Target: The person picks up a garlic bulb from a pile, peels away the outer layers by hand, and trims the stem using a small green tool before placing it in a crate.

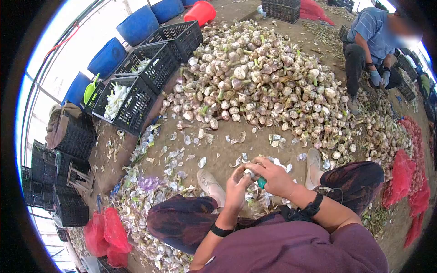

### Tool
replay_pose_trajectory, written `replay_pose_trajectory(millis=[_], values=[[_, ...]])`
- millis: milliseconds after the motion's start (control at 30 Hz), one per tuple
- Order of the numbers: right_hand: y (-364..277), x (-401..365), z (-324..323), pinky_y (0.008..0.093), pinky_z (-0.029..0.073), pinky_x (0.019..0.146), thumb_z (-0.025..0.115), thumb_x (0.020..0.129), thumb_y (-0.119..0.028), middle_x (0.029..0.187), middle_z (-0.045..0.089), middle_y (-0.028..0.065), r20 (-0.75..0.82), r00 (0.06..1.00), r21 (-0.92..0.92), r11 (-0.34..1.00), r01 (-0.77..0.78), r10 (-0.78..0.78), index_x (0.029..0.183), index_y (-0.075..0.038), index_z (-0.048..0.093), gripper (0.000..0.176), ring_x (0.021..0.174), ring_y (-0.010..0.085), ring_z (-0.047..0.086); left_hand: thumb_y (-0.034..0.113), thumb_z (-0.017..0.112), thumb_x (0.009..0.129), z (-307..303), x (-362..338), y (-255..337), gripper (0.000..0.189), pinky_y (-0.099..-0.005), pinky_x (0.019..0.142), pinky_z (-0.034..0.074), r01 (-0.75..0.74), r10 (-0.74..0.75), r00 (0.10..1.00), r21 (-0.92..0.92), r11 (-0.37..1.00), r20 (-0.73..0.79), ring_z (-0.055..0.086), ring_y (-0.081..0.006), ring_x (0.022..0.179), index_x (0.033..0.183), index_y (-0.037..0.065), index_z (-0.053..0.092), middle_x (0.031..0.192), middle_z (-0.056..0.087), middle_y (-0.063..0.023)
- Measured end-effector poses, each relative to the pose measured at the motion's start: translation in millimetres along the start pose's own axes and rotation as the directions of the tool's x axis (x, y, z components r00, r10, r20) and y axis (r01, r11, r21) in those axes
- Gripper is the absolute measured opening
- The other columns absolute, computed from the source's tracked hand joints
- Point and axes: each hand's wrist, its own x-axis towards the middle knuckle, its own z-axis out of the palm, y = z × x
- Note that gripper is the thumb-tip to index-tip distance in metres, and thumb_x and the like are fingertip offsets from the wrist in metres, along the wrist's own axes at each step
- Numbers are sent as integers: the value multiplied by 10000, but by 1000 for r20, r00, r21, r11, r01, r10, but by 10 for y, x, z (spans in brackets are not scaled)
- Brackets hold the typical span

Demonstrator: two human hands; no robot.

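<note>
Both of my hands meet in front of my lap, above the floor between my knees. My left hand point(237, 183) is closed around a pale garlic bulb point(248, 173), mostly hidden by the fingers. My right hand point(274, 176) is closed on a small tool with a green handle point(261, 183), its fingers touching the bulb from the right. The tool's working end is hidden. Beyond my feet rises a large heap of garlic bulbs point(255, 77) with stems and roots.
At the left stand black crates point(144, 100), two holding white garlic, with blue barrels point(107, 58) behind. A red bucket point(200, 12) is beyond. Peelings point(150, 193) litter the floor. A co-worker point(371, 41) sits at the back right. Red net bags point(400, 177) lie right.
</note>
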Motion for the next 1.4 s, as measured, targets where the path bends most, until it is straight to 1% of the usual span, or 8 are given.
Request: replay_pose_trajectory(millis=[267,467,567,900,1100,1200,1367,1400], values=[[200,24,73,371,476,829,555,718,24,1150,534,181,-34,999,105,994,24,-20,1161,-82,527,456,1051,332,531,3,354,863,25,-26,48,332,-326,794,508,40,-39,999,-174,984,14,576,-223,960,1183,-40,432,1079,530,-141],[146,43,14,381,481,812,564,725,3,1143,519,181,-54,998,11,1000,12,-11,1153,-84,515,440,1023,341,540,8,497,852,59,-15,-12,212,-287,787,493,-268,282,954,131,954,-99,563,-163,951,1062,-22,490,1052,548,-111],[87,49,-45,383,481,805,569,722,-6,1146,502,179,-26,998,-60,997,50,-52,1154,-89,495,446,1012,345,542,-23,566,808,9,-20,23,203,-230,749,464,-151,189,976,285,947,-111,530,-102,890,1002,-12,508,1032,549,-73],[120,20,-14,387,477,811,577,703,12,1152,495,182,-59,989,-105,986,127,-133,1132,-81,492,447,1021,348,536,1,562,824,12,-9,5,104,-218,685,479,-233,280,952,295,927,-125,565,-96,800,921,-29,544,926,590,-61],[170,7,-37,344,481,824,622,717,-6,1127,527,178,-86,995,250,968,-36,59,1119,-57,498,423,1023,286,560,48,522,867,-7,-7,41,93,-246,638,512,-101,131,968,144,984,-215,617,-146,744,937,-11,502,878,616,-92],[166,-13,-61,280,469,817,606,783,6,1115,530,97,102,966,600,760,-249,237,1122,-26,482,362,1017,177,546,50,502,878,-108,51,-62,81,-252,605,518,-137,156,961,98,986,-228,627,-160,709,937,1,475,835,615,-95],[216,2,-64,301,438,877,609,794,-21,1118,528,79,144,973,864,457,-213,181,1166,-2,434,411,1048,181,532,5,494,856,-177,82,-91,114,-270,698,509,-56,86,952,110,992,-293,621,-184,793,969,-11,484,913,592,-117],[207,17,-82,309,431,892,615,793,-30,1119,531,81,140,976,883,425,-200,169,1172,-2,431,422,1052,188,534,-9,496,843,-182,86,-105,138,-272,741,490,-146,229,931,286,947,-285,608,-186,832,981,-18,496,933,587,-115]])
